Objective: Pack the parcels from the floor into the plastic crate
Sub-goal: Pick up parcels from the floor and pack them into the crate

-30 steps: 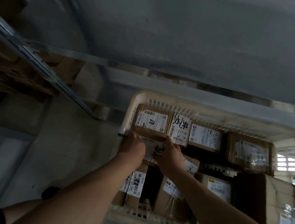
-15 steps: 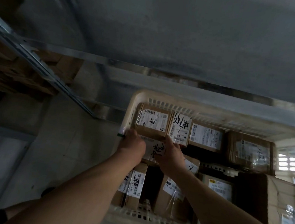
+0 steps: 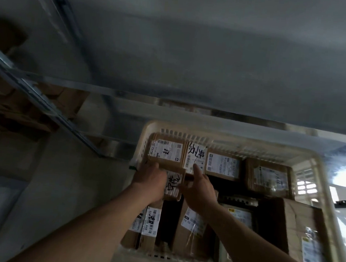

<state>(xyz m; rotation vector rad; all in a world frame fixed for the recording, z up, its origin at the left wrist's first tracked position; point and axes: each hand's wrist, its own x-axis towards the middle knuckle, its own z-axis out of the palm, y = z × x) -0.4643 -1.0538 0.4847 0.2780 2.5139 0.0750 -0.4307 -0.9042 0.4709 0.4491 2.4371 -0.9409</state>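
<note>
- A cream plastic crate (image 3: pixel 169 128) with slotted walls is sitting on the floor at the 5 o'clock part of the view, under a grey metal shelf (image 3: pixel 196 49).
- The left hand (image 3: pixel 150 181) is gripping a small cardboard parcel (image 3: pixel 173 183) by its left side, fingers curled over the top edge; the parcel is lying inside the crate near its far-left corner, its white label bearing black handwriting.
- The right hand (image 3: pixel 199 187) is lying against the same parcel's right side with the thumb toward it, while its forefinger is stretching straight out to 12 o'clock and touching the label of a handwritten-label box (image 3: pixel 196 157); whether the other fingers are curling round the parcel cannot be told.
- At 11 o'clock from the held parcel, a barcode-label box (image 3: pixel 166 153) is standing against the crate's far wall, touching the handwritten-label box.
- Further along that wall toward 3 o'clock, a white-label box (image 3: pixel 223 165) and a taped brown box (image 3: pixel 268 179) are standing.
- A large carton (image 3: pixel 297 227) is filling the crate's right side at 4 o'clock.
- Two narrow upright parcels (image 3: pixel 148 227) are standing below the left wrist at 6 o'clock.
</note>
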